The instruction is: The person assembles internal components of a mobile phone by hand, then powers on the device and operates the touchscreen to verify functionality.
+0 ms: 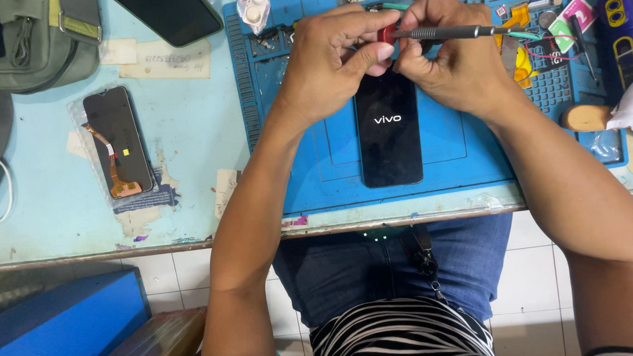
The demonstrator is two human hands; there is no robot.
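Note:
A black smartphone (389,137) lies on a blue work mat (457,155), its dark screen lit with a white logo. My left hand (332,59) is over the phone's top end, thumb and fingers pinched at the red tip of a slim metal screwdriver (448,32). My right hand (455,60) grips the screwdriver's grey knurled shaft, which points right across the mat. Both hands hide the phone's top edge.
A spare phone screen with an orange flex cable (116,144) lies on the pale blue bench at left. Another dark phone (164,10) sits at top left beside a grey bag (37,35). Small parts and tools (546,38) crowd the mat's top right. A blue box (59,316) is below the bench.

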